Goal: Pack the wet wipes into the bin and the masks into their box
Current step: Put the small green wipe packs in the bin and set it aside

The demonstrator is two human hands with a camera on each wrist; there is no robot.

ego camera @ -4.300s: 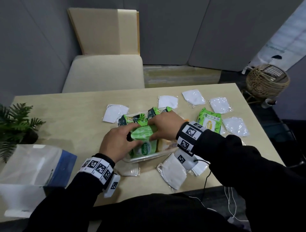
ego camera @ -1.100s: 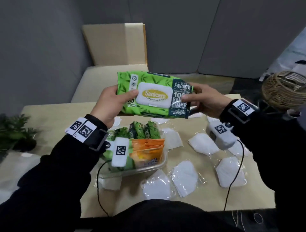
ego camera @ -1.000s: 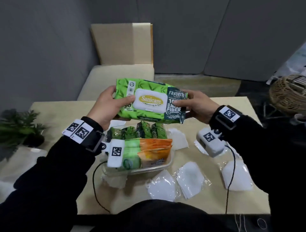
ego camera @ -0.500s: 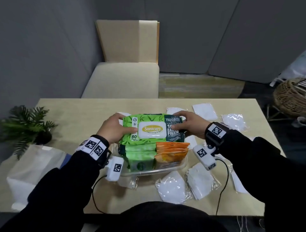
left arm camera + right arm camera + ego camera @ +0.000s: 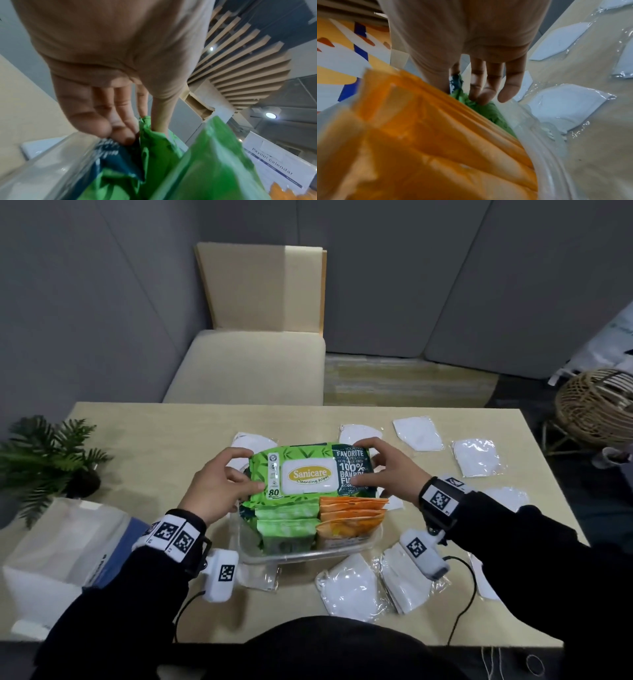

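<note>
A large green Sanicare wipes pack lies flat on top of the packs at the far end of the clear plastic bin. My left hand grips its left end, thumb on top. My right hand grips its dark right end the same way. Small green wipes packs and orange packs stand in the bin's near half. In the left wrist view, my left hand pinches the pack's crinkled end. The right wrist view shows my right hand on the pack's other end, beyond the orange packs.
Several wrapped white masks lie around the bin, some near the front edge and some at the far right. A white and blue mask box stands at the left. A potted plant sits behind it, with a chair beyond the table.
Both hands have brought the large green pack down from chest height onto the packs in the bin. They still grip its two ends.
</note>
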